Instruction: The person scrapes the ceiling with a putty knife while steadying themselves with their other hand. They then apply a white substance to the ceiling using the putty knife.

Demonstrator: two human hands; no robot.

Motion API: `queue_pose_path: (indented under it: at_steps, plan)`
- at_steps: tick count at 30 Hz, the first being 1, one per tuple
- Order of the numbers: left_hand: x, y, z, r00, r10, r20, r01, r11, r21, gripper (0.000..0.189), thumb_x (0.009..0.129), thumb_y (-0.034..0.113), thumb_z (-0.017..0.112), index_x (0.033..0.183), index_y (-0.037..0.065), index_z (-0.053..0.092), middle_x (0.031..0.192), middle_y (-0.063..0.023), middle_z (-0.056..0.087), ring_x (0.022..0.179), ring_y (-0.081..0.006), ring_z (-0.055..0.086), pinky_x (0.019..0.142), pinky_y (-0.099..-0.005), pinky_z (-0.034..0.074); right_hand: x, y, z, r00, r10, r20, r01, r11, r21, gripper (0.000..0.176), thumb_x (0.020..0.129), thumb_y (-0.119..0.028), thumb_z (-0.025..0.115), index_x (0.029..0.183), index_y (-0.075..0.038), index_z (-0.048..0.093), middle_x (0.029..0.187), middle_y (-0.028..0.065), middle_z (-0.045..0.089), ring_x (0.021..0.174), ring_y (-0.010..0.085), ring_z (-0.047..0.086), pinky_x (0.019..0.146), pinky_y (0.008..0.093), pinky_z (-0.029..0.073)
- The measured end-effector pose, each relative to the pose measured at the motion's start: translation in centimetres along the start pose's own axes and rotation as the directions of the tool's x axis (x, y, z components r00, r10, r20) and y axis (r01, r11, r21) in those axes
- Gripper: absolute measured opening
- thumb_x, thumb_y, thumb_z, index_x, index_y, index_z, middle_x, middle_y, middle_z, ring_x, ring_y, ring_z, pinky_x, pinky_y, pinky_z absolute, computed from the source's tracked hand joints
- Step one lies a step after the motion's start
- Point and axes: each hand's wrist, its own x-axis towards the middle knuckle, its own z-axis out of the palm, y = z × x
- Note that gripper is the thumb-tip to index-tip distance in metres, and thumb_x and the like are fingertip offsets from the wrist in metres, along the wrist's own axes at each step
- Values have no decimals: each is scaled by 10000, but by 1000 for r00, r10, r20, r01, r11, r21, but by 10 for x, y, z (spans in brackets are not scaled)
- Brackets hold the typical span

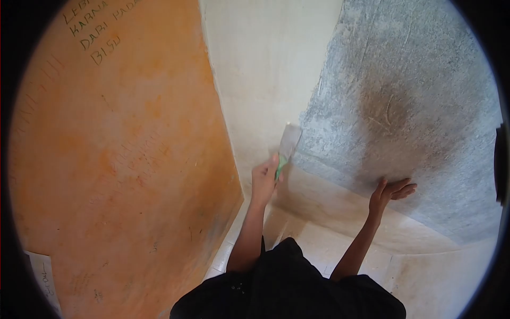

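My left hand [264, 179] is closed round the green handle of a scraper [290, 140]. The wide metal blade points up and lies close to the left edge of a rough grey patch [345, 117] on the pale wall [265, 64]. Whether the blade touches the wall cannot be made out. Further right, my right hand [392, 192] has its fingers spread near the lower edge of the grey patch and holds nothing.
An orange wall [133, 159] with handwriting stands on the left and meets the pale wall in a corner. A paper [43, 279] is at its lower left. Light floor tiles [222, 256] show below, beside my dark clothing. A dark object [500, 165] sits at the right edge.
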Motion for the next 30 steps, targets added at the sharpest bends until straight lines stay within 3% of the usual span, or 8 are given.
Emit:
queue_pose_path:
  at_steps: [3,5,17,24,27,30]
  plan:
    - [7,5,0,990,129,62,-125,989,-77,470,984,423,537,703,56,620,533,12,497,389,-54,391,358,-231,276,0,8,-1,1000,-9,0,9,1000,1,878,979,-569,370,1525,-80,-113,1562,213,-226,1429,428,-216,1104,610,-119]
    - [-2,-8,-2,999,-37,-7,37,999,-17,477,991,420,525,690,59,610,535,12,497,393,-50,390,362,-228,275,-1,8,4,1000,-11,-16,10,1000,-17,872,981,-562,371,1525,-80,-110,1562,213,-226,1429,428,-217,1104,610,-120]
    - [2,-2,1,997,62,38,-59,995,-74,502,994,435,511,656,71,577,532,9,491,370,-52,373,342,-226,260,1,8,3,1000,-17,-19,16,999,-34,856,985,-564,350,1526,-90,-114,1567,203,-218,1433,427,-207,1115,609,-100]
    - [2,-3,9,997,62,39,-57,992,-109,511,986,455,517,652,73,570,530,6,488,363,-54,366,333,-221,253,2,11,3,999,-37,-33,36,998,-46,856,985,-574,339,1525,-97,-122,1566,203,-217,1433,424,-209,1114,608,-105]
    - [-4,-13,10,1000,-8,28,13,979,-203,513,985,457,516,651,72,567,530,5,485,364,-53,365,332,-225,250,-4,11,-2,999,-31,-7,31,999,-42,853,986,-572,338,1525,-97,-122,1566,203,-221,1431,426,-212,1113,608,-109]
    - [3,-3,7,997,35,69,-24,988,-150,511,986,452,516,647,73,564,531,4,485,363,-55,362,331,-229,244,2,12,5,999,-40,-19,40,999,-34,852,987,-565,346,1526,-99,-121,1564,202,-226,1430,428,-213,1111,609,-111]
